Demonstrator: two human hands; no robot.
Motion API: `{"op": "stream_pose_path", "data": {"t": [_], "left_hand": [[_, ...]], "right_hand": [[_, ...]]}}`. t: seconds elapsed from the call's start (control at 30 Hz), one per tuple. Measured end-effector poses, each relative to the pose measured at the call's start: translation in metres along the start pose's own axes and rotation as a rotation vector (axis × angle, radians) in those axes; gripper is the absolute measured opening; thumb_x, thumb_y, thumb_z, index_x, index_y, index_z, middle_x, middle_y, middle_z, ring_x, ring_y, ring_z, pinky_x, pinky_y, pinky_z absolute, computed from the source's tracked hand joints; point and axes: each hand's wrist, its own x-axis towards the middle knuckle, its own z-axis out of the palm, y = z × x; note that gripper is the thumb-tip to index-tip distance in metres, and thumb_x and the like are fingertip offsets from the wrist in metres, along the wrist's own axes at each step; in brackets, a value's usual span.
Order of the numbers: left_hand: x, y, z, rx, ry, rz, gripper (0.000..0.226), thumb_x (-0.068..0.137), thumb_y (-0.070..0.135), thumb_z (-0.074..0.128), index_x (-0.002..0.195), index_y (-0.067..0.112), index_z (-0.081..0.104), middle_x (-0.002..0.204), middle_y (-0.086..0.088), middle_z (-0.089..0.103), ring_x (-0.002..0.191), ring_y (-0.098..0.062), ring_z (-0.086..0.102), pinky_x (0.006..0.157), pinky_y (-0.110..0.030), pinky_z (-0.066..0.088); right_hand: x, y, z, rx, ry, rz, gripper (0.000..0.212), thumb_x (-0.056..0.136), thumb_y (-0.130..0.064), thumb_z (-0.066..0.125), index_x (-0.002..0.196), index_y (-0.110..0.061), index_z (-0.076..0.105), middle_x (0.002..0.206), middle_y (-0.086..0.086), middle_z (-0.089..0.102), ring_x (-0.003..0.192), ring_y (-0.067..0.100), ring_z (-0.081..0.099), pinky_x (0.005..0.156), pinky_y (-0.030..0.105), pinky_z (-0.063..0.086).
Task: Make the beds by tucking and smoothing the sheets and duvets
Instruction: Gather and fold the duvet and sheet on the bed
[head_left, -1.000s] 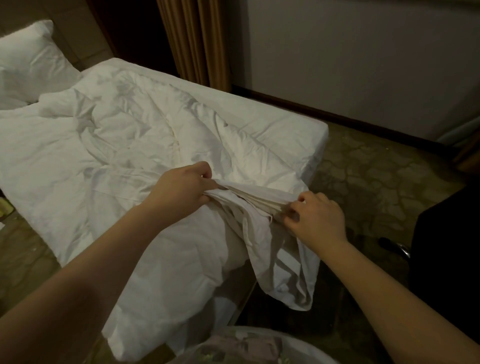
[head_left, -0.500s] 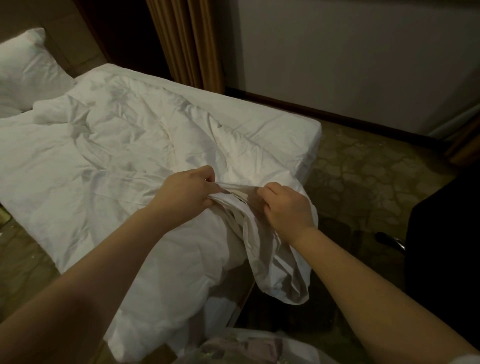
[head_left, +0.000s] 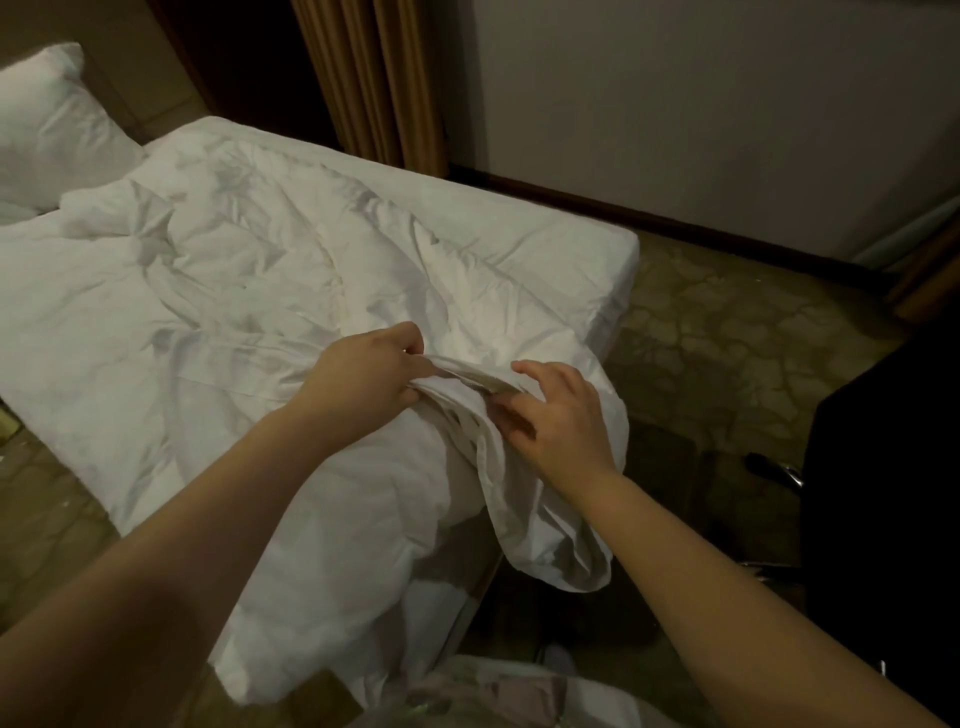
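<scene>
Gripping the gathered edge of the white duvet (head_left: 234, 291), the left hand (head_left: 374, 371) is clamped on a bunch of folded layers near the near right corner of the bed (head_left: 545, 244). The right hand (head_left: 558, 415) lies just beside it with fingers spread and loosened, fingertips touching the folds but not closed on them.

Change noted: a second ago the right hand pinched the same edge further to the right, with a taut span between the hands. It has since travelled left along the edge and let go. The corner below it hangs slack over the bed's near right side, towards the patterned floor (head_left: 727, 332).

Condition of the bedding: the duvet covers most of the bed, heavily creased, with a ridge of wrinkles running from centre to far left. A pillow (head_left: 47, 135) sits at the far left. The sheet is visible along the far right side and appears flat there. A brown curtain (head_left: 374, 78) hangs behind the bed.

Assessment: the person seems to be working hand over hand to locate or re-gather the edge. Spreading and smoothing have not begun, and the task is at an early stage. The right hand will likely need a fresh hold before the duvet can be pulled straight.
</scene>
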Motion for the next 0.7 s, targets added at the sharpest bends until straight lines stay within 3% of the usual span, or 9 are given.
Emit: {"op": "stream_pose_path", "data": {"t": [0.1, 0.2, 0.53, 0.7], "left_hand": [[-0.003, 0.001, 0.0, 0.003, 0.01, -0.002, 0.03, 0.09, 0.024, 0.053, 0.116, 0.028, 0.066, 0.113, 0.005, 0.05, 0.094, -0.018, 0.055, 0.072, -0.031, 0.042], [-0.005, 0.005, 0.0, 0.0, 0.011, 0.004, 0.027, 0.09, 0.025, 0.052, 0.112, 0.027, 0.067, 0.112, 0.005, 0.05, 0.093, -0.018, 0.055, 0.071, -0.031, 0.042], [-0.01, 0.008, 0.0, -0.011, 0.035, -0.013, 0.024, 0.09, 0.027, 0.053, 0.108, 0.026, 0.069, 0.109, 0.004, 0.052, 0.091, -0.019, 0.055, 0.073, -0.034, 0.045], [-0.01, 0.007, 0.001, -0.012, 0.026, -0.02, 0.023, 0.091, 0.027, 0.052, 0.108, 0.025, 0.069, 0.11, 0.005, 0.052, 0.092, -0.019, 0.055, 0.074, -0.033, 0.045]], "right_hand": [[0.003, -0.003, 0.002, -0.007, 0.068, 0.036, 0.021, 0.084, -0.038, 0.065, 0.093, -0.021, 0.073, 0.118, 0.008, 0.063, 0.107, 0.027, 0.052, 0.086, 0.04, 0.045], [0.01, -0.008, 0.003, 0.023, 0.115, 0.037, 0.013, 0.079, -0.03, 0.072, 0.088, -0.021, 0.072, 0.117, 0.01, 0.062, 0.109, 0.024, 0.045, 0.086, 0.041, 0.044], [0.023, -0.011, 0.004, 0.044, 0.157, -0.072, 0.019, 0.074, -0.019, 0.08, 0.092, -0.022, 0.074, 0.115, 0.012, 0.062, 0.106, 0.024, 0.044, 0.084, 0.043, 0.045], [0.024, -0.013, 0.004, 0.082, 0.168, -0.1, 0.007, 0.079, -0.024, 0.074, 0.085, -0.022, 0.075, 0.109, 0.009, 0.063, 0.105, 0.022, 0.046, 0.082, 0.042, 0.044]]}}
